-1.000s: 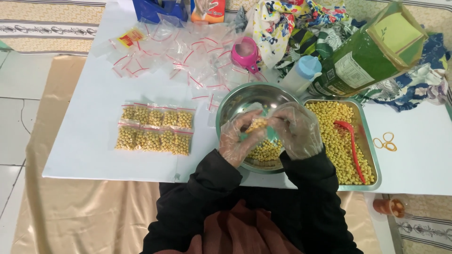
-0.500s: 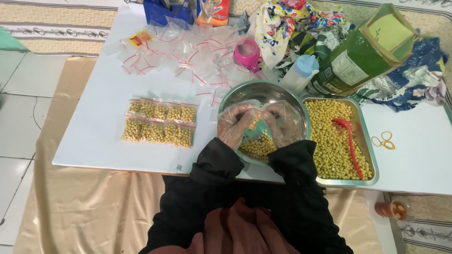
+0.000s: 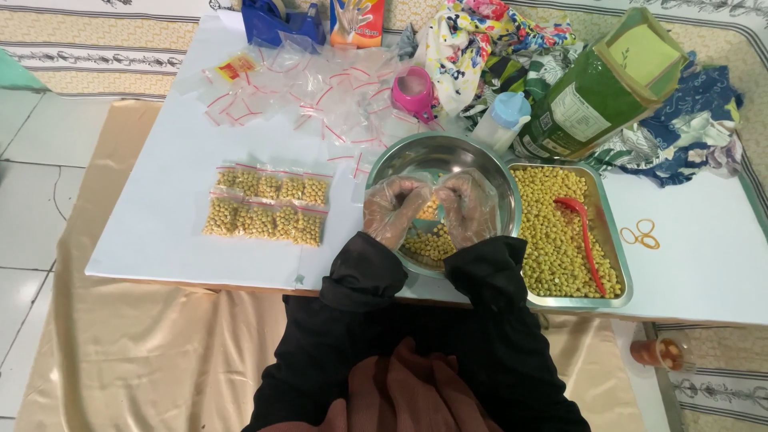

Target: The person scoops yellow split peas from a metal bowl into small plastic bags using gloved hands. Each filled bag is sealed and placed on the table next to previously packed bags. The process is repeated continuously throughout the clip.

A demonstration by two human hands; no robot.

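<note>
While both gloved hands are meeting over the steel bowl (image 3: 442,164), I am filling a small bag (image 3: 430,210) of yellow beans.
Left hand (image 3: 394,210) and right hand (image 3: 466,206) are pinching it closed-fingered above the bowl; I am keeping its mouth upright so beans fall back in, not onto the table (image 3: 160,208).

Bowl (image 3: 448,156) left of tray (image 3: 612,240)

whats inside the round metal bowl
Yellow beans lie in the round metal bowl, heaped at its near side. Both gloved hands, left hand and right hand, cover the middle, so what they pinch is mostly hidden.
</note>
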